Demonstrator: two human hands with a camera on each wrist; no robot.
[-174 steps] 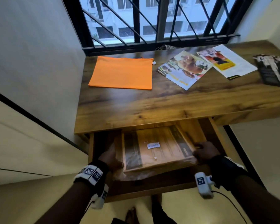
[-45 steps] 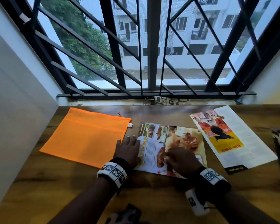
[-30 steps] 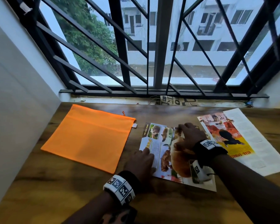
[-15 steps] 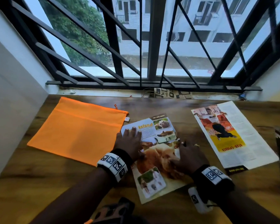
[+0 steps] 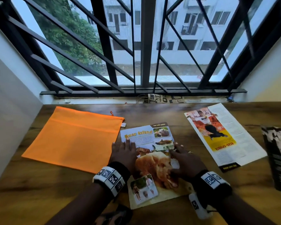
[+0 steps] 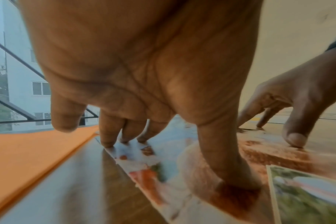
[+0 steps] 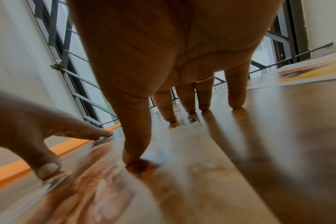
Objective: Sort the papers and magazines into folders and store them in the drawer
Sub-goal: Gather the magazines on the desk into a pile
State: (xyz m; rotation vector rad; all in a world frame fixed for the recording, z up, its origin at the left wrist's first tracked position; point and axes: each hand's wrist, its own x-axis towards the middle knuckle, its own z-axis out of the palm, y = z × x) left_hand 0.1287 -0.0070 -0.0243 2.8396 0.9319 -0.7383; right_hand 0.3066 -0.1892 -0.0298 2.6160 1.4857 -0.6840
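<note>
A bear magazine page [image 5: 152,161] lies flat near the middle of the wooden desk [image 5: 39,200]. My left hand [image 5: 124,151] presses its left edge with straight, spread fingers [image 6: 107,136]. On the page's right side my right hand [image 5: 184,161] rests the same way, its fingertips [image 7: 237,100] down on page and wood. Neither hand holds anything. An orange fabric folder [image 5: 75,138] lies flat just left of the page [image 6: 148,165]. A second printed sheet [image 5: 224,135] with a yellow and red picture lies to the right.
A dark magazine [image 5: 279,156] lies at the desk's right edge. A barred window [image 5: 143,46] rises behind the desk, and white walls close in on the left and right. The drawer is out of view.
The bear page has turned clockwise and slid toward me between the hands. Earlier both hands were at the open drawer on a clear folder.
</note>
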